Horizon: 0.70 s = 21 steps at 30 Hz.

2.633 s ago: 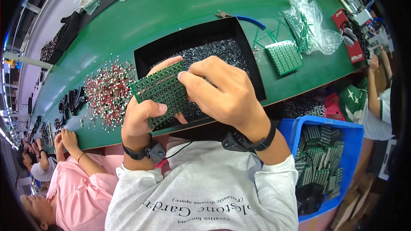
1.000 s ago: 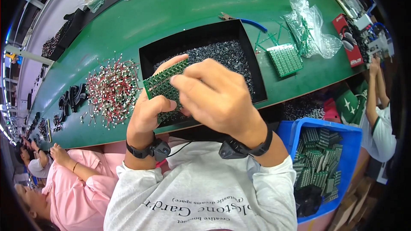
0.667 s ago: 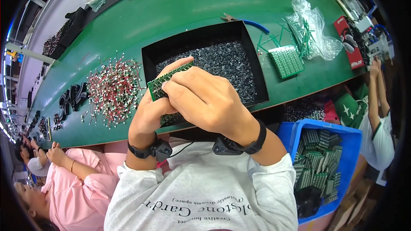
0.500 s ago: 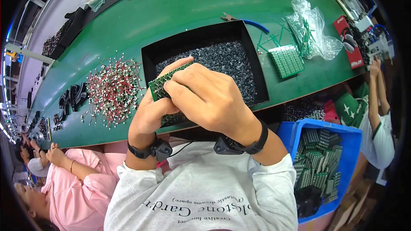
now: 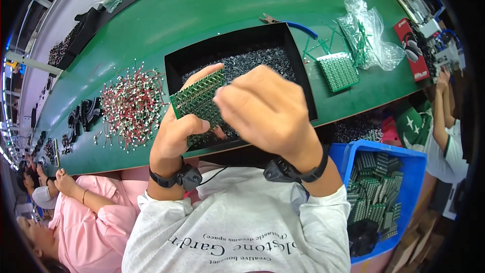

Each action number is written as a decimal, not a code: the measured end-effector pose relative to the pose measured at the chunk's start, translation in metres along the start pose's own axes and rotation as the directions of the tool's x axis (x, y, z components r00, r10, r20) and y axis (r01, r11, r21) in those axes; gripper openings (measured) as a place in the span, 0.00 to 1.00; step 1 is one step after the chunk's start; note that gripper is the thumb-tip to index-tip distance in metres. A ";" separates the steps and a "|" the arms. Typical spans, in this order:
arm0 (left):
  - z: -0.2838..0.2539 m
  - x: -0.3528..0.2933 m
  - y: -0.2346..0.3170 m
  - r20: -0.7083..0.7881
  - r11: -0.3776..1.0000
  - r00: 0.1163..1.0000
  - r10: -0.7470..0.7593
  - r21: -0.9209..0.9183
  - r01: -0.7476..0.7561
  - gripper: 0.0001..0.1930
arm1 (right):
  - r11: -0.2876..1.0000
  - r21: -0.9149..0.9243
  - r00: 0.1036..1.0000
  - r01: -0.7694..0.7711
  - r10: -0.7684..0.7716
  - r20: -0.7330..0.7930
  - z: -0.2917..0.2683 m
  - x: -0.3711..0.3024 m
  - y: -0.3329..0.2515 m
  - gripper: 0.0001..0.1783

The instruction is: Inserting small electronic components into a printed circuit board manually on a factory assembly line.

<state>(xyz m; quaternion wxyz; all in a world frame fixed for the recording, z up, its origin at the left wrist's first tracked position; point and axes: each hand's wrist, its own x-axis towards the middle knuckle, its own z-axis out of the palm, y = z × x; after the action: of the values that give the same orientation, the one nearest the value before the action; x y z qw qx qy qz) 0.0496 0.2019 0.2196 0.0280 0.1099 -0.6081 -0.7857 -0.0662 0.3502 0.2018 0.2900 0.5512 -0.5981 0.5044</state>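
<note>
My left hand [image 5: 178, 130] grips a green perforated circuit board [image 5: 197, 99] by its lower edge and holds it tilted above a black tray [image 5: 198, 54]. The tray holds a heap of small dark components [image 5: 262, 60]. My right hand [image 5: 268, 111] sits over the board's right side with its fingers curled against the board face. Whether it pinches a small part is hidden by the knuckles. Both wrists wear black bands.
A pile of red-and-white wired parts [image 5: 132, 105] lies left of the tray on the green table [image 5: 212, 5]. Another green board [image 5: 339, 71], a clear bag [image 5: 368, 35] and blue-handled cutters [image 5: 298, 25] lie to the right. A blue bin [image 5: 410, 168] of boards stands lower right. People sit on both sides.
The board has been brought closer and tilted more upright in my left hand. My right hand has shifted across its right side, staying on the board.
</note>
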 end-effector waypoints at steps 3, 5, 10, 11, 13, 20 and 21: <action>-0.003 0.001 -0.005 0.006 0.996 0.998 0.055 0.063 -0.055 0.46 | 0.995 0.103 1.000 0.005 -0.004 -0.006 0.012 0.003 -0.013 0.16; -0.008 0.000 -0.008 0.038 0.964 0.998 0.053 0.259 -0.062 0.43 | 0.994 0.111 1.000 0.015 -0.017 0.020 0.018 0.002 -0.016 0.16; -0.013 0.002 -0.012 0.085 0.964 0.991 0.104 0.237 -0.122 0.37 | 0.993 0.073 0.995 0.098 -0.100 0.024 0.023 0.003 -0.015 0.18; -0.019 0.002 -0.015 0.136 0.958 0.986 0.099 0.256 -0.131 0.37 | 0.989 0.071 0.991 0.130 -0.132 0.016 0.023 0.002 -0.015 0.18; -0.020 0.003 -0.016 0.187 0.951 0.978 0.092 0.273 -0.141 0.37 | 0.987 0.073 0.989 0.144 -0.146 0.027 0.022 0.000 -0.014 0.18; -0.015 0.000 -0.014 0.183 0.965 0.974 0.135 0.200 -0.171 0.41 | 0.977 0.069 0.978 0.201 -0.204 0.049 0.011 0.000 -0.016 0.16; -0.011 -0.002 -0.009 0.108 0.998 0.994 0.020 0.061 -0.026 0.43 | 0.977 0.070 0.978 0.200 -0.204 0.047 0.006 -0.001 -0.014 0.16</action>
<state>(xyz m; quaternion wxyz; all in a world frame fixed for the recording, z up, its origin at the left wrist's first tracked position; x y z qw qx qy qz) 0.0542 0.1944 0.2082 0.0008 0.0614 -0.6341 -0.7708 -0.0514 0.3468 0.2029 0.3055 0.6316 -0.5301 0.4762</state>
